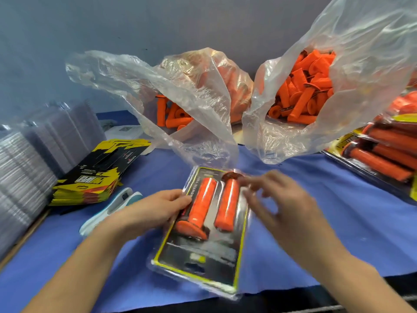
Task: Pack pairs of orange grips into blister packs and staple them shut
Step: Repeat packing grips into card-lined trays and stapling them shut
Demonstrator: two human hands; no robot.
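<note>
**Two grips sitting in the pack, one hand gripping its edge**

The blister pack point(203, 254) is lying flat on the blue-covered surface point(338, 211) right in front of the person, its hang-hole end pointing toward them. Two orange grips point(200, 204) are sitting side by side in its far half, with their flanges at opposite ends. The left hand point(144, 211) is gripping the pack's left edge, with the thumb lying on top beside the nearer grip. The right hand point(282, 199) is hovering over the pack's right edge. It is blurred, its fingers are loosely spread, and I can see nothing in it.

Just left of the pack, a white and teal stapler point(112, 206) is lying partly behind the left hand. Farther left, a stack of black and yellow cards point(90, 177) is sitting in front of stacks of clear shells point(22, 177). Behind the pack, two clear plastic bags point(191, 93) are gaping open, showing loose grips point(302, 96) inside. To the pack's right, finished packs point(383, 154) are lying in a pile.
</note>
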